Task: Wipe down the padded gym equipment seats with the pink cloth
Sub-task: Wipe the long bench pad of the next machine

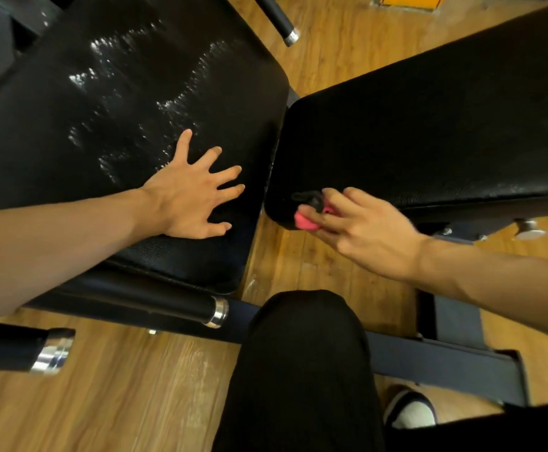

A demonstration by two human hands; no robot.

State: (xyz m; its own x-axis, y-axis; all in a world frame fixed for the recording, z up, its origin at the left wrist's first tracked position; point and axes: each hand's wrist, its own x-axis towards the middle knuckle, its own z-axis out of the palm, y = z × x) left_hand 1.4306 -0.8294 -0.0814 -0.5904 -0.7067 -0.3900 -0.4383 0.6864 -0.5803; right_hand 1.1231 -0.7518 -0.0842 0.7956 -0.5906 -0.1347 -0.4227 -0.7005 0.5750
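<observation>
floor (pixel 155 402): wood planks, all round
chrome-tipped bars (pixel 215 312): 7 o'clock, one more at 12
shoe (pixel 411 410): 5 o'clock, on floor
orange obj (pixel 409 0): 1 o'clock, cropped

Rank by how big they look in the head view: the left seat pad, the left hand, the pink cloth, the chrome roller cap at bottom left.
1. left seat pad, by far the largest.
2. left hand, spread flat on that pad.
3 and 4. chrome roller cap and pink cloth: unsure. The right hand hides most of the cloth, and the cap is nearer the camera.

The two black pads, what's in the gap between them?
Head view: between left pad and right pad, only a narrow gap, with wooden floor showing through.
</observation>
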